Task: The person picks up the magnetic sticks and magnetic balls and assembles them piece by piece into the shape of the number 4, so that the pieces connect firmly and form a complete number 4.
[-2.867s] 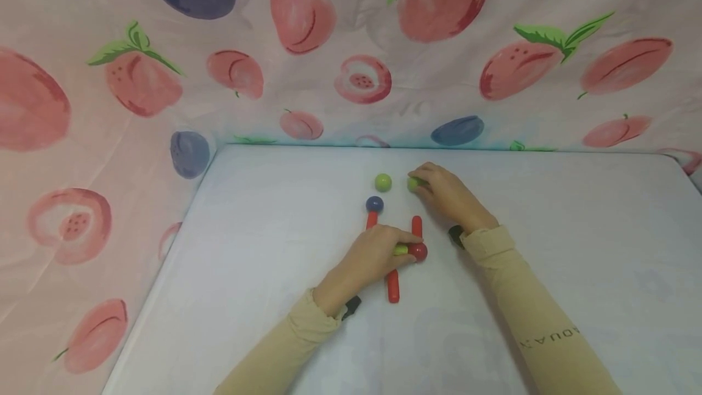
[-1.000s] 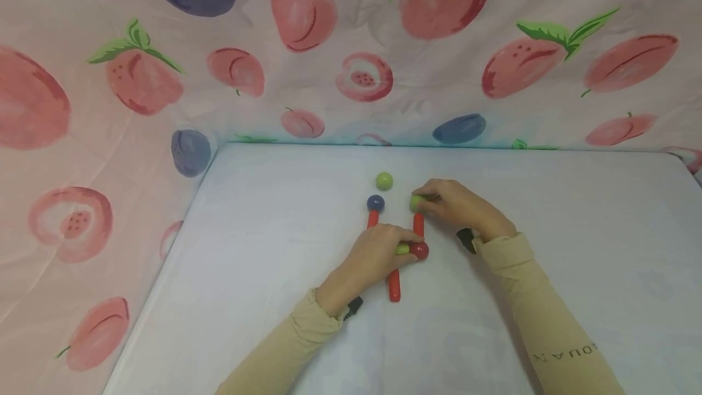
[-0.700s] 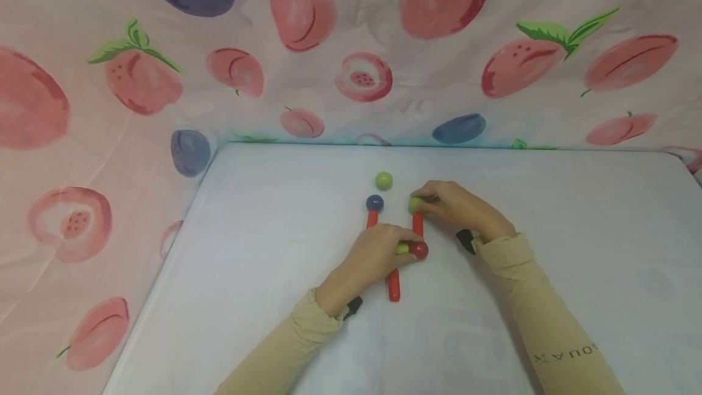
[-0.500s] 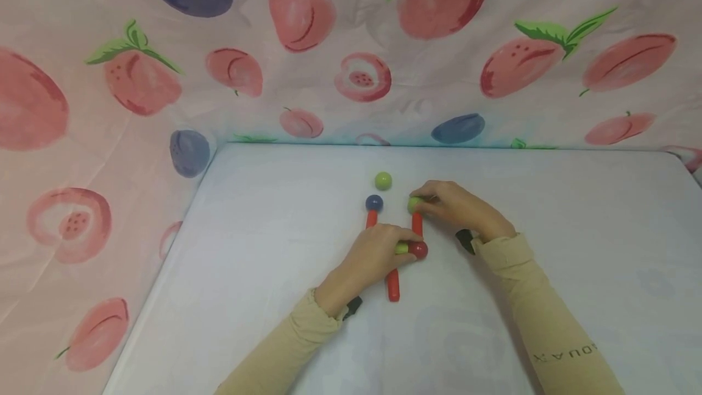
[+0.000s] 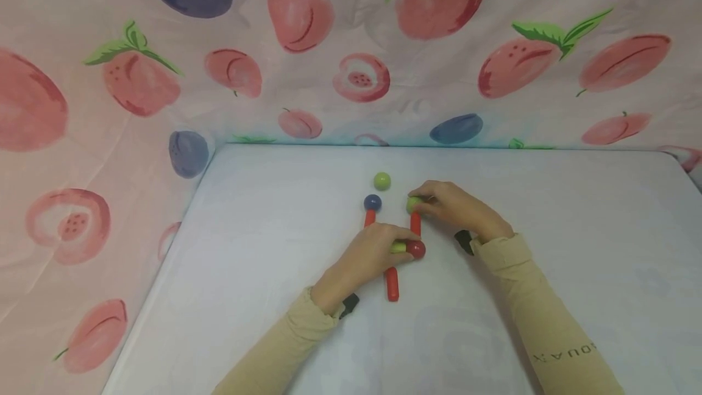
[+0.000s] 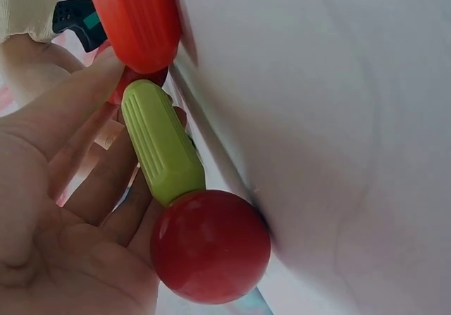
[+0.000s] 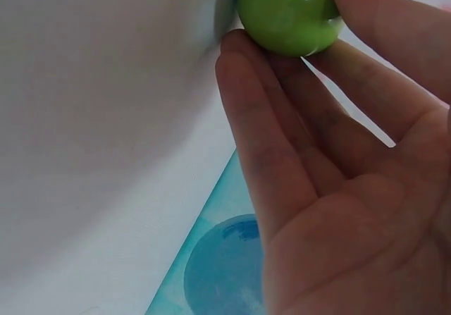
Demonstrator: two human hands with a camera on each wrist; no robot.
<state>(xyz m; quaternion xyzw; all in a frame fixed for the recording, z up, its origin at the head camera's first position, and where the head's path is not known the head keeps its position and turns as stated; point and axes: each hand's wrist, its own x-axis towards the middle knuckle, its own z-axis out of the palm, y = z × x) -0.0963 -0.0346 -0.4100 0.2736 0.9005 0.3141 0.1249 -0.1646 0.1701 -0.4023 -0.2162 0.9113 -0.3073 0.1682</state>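
My left hand [image 5: 373, 252] pinches a red ball [image 5: 416, 249] between thumb and fingers, in the head view. A ridged green rod [image 6: 163, 142] runs from that ball to a second red ball [image 6: 210, 248], which the hand hides from the head view. A red rod [image 5: 415, 224] points away from the pinched ball. At its far end my right hand [image 5: 452, 205] pinches a green ball [image 7: 289, 12]. Another red rod [image 5: 370, 217], tipped with a blue ball [image 5: 372, 202], reaches out beyond my left hand. Closer to me lies one more red rod [image 5: 392, 285].
A loose green ball [image 5: 382, 181] sits just beyond the blue ball. The pieces lie on a white tabletop [image 5: 576, 249]. Fruit-print cloth [image 5: 307, 84] hangs along its back and left sides.
Since the earliest frame, my right hand has brought its green ball nearer, to the tip of the right red rod. Over the last second both hands stay almost still.
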